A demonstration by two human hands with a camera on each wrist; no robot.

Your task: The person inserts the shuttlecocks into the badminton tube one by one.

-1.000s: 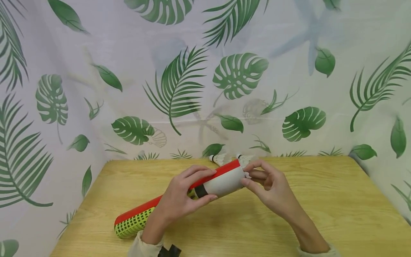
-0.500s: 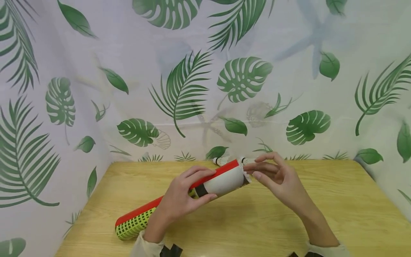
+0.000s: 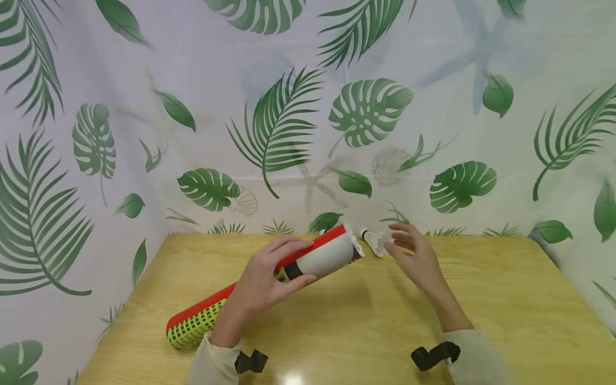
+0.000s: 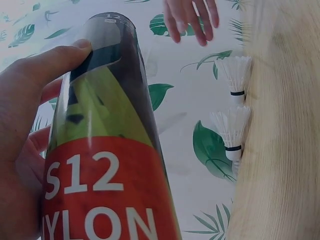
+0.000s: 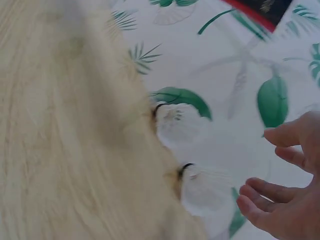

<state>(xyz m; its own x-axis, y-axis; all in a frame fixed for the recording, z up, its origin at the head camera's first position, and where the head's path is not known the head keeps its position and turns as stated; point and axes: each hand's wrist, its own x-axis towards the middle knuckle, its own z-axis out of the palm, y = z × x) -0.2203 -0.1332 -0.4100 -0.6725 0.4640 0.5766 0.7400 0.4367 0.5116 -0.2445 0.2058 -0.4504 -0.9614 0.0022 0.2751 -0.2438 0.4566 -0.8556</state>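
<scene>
My left hand (image 3: 263, 275) grips a shuttlecock tube (image 3: 332, 258), its fingers over the red strip and its thumb on the near side. The tube slants up to the right, its lower end near the table. At its upper mouth a white frilled shuttlecock skirt (image 3: 356, 243) pokes out. To the right, my right hand (image 3: 415, 258) holds nothing, fingers loosely bent and spread, fingertips close by a shuttlecock (image 3: 373, 241) at the table's back. Another shuttlecock (image 4: 231, 131) beside it shows in the left wrist view; in the head view the tube mostly hides it.
A wooden table (image 3: 366, 326) spreads under both hands. Behind it hangs a white cloth (image 3: 298, 214) printed with green leaves, close to the back shuttlecocks. A black band (image 3: 435, 355) sits at the right sleeve, and another black band (image 3: 251, 362) at the left.
My right hand has moved away from the tube's mouth to the right, beside the back shuttlecock. The left hand keeps its grip, and the tube has shifted slightly left in view.
</scene>
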